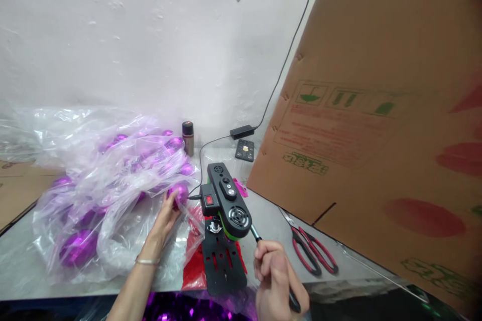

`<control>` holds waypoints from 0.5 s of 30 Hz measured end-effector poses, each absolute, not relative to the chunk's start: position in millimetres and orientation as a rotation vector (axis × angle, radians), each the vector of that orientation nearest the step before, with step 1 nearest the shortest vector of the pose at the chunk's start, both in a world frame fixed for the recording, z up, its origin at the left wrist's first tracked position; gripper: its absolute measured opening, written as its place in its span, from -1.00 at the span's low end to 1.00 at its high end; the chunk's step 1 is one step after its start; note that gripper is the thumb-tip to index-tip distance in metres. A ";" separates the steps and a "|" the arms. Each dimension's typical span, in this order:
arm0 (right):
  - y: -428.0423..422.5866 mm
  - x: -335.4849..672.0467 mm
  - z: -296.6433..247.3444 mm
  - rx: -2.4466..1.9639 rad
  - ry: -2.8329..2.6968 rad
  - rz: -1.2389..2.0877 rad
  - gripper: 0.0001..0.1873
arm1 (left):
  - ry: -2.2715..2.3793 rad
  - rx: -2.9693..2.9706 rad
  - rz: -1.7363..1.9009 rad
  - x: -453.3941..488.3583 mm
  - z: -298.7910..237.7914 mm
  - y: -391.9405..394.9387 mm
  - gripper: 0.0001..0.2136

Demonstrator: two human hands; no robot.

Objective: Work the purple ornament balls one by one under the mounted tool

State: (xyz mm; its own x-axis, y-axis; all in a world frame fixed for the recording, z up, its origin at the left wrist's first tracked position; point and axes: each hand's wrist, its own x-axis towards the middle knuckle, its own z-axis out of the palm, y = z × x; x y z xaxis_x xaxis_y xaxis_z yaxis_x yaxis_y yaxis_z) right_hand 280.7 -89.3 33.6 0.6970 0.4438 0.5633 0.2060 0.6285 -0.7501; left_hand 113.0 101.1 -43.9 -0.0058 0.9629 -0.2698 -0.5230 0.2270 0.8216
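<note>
My left hand (167, 213) reaches out at the edge of the clear plastic bag, its fingers closed round a shiny purple ball (179, 193). Just right of it stands a black device (229, 200) with two round grilles and a red switch, above a slotted black base plate (225, 273). My right hand (276, 273) is closed on a slim rod with a dark handle (294, 303). The rod's upper end meets the device's right side; whether it is joined there I cannot tell. More purple balls (79, 248) lie in the plastic bag (113, 225).
A large cardboard box (357, 125) leans in on the right. Red-handled scissors (312, 251) lie before it. Along the wall are a small dark bottle (188, 139), a black power adapter (242, 132) and its cable. Red plastic (192, 266) lies under the base plate. Purple glitter shows below the table edge.
</note>
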 end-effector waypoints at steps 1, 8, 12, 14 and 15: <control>-89.0 280.7 34.6 -0.902 -0.800 0.150 -0.50 | 0.969 0.537 1.292 101.2 -38.8 91.1 -0.69; -88.8 289.6 54.2 -0.933 -0.912 0.128 -0.49 | 0.795 0.290 1.281 63.7 -22.8 -5.1 -0.59; -90.1 293.8 69.1 -0.992 -0.996 0.140 -0.46 | 0.772 0.325 1.283 96.8 -43.4 -48.6 -0.50; -91.3 294.2 72.4 -1.018 -1.019 0.145 -0.47 | 0.859 0.402 1.305 119.5 -56.3 -63.0 -0.44; -92.2 294.1 73.0 -1.023 -1.027 0.144 -0.47 | 0.925 0.454 1.307 130.0 -63.1 -68.3 -0.40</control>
State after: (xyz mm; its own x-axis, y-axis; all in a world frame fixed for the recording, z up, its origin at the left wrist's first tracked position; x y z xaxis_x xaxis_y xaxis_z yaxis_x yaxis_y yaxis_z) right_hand 294.1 -92.2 73.0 0.5505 0.5368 0.6394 0.3409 0.5546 -0.7591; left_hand 130.0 -68.3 -63.1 -0.0119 0.9477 -0.3189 -0.6159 0.2443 0.7490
